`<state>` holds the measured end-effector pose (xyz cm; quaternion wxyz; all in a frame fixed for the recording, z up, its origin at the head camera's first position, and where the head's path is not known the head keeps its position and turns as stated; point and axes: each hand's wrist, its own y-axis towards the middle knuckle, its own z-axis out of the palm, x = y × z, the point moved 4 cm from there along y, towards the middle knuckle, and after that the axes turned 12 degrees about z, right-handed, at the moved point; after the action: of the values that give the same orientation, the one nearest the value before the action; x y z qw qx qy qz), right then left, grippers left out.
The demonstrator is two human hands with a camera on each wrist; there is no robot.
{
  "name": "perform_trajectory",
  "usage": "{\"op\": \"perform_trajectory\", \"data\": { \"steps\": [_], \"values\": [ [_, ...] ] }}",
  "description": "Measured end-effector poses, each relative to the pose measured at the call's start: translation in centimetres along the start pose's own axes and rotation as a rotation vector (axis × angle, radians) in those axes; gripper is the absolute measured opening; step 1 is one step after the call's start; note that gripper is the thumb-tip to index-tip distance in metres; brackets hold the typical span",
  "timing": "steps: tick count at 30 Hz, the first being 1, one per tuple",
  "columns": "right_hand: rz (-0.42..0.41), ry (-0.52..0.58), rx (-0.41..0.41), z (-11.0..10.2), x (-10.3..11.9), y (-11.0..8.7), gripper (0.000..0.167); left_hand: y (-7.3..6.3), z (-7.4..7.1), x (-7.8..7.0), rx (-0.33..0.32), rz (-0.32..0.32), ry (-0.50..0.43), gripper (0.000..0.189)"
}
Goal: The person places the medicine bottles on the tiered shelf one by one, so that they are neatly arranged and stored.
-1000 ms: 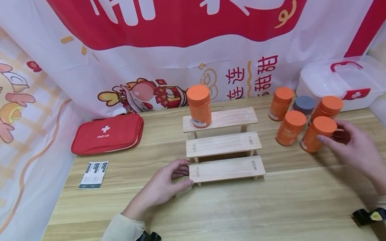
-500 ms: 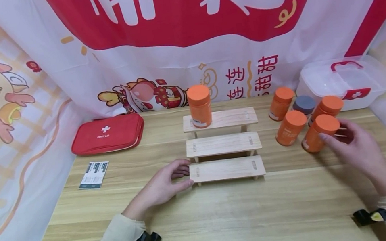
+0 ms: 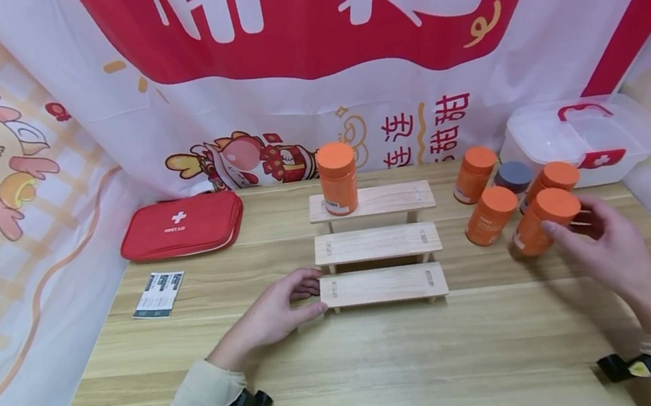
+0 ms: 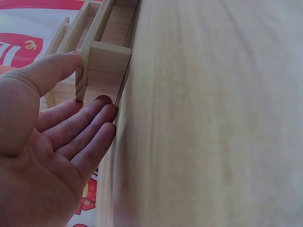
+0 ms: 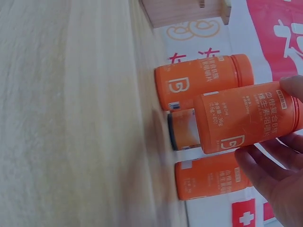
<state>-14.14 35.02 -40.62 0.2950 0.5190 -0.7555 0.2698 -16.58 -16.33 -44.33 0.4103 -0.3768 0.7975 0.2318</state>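
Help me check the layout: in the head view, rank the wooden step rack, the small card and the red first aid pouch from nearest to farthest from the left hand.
1. Wooden step rack: just right of the left hand, whose fingertips touch its lowest step.
2. Small card: on the table, to the hand's left.
3. Red first aid pouch: back left, near the curtain.

Staged recording booth: wooden desk (image 3: 383,360) enclosed by printed festive banners (image 3: 310,40), with first-aid pouch (image 3: 182,226) and display steps (image 3: 377,244).
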Motion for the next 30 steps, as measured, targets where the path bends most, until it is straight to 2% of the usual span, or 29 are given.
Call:
{"op": "perform_trajectory", "data": {
  "steps": [3, 10, 13, 20, 30],
  "values": [
    [-0.006, 0.024, -0.027, -0.3, 0.4, -0.3, 0.078, 0.0, 0.0, 0.0, 0.001, -0.006, -0.001, 0.055],
    [-0.138, 0.156, -0.144, -1.4, 2.3, -1.1, 0.066, -0.1, 0.0, 0.1, -0.001, -0.016, -0.001, 0.056],
    [-0.171, 0.188, -0.172, -1.6, 3.2, -1.4, 0.065, -0.1, 0.0, 0.1, -0.002, -0.017, 0.002, 0.056],
    [-0.228, 0.232, -0.192, -1.9, 5.0, -1.7, 0.061, -0.1, 0.0, 0.0, 0.000, -0.009, 0.001, 0.055],
    [-0.259, 0.261, -0.205, -1.7, 7.3, -1.8, 0.061, 0.0, 0.1, 0.1, 0.000, 0.001, -0.006, 0.055]
  ]
}}
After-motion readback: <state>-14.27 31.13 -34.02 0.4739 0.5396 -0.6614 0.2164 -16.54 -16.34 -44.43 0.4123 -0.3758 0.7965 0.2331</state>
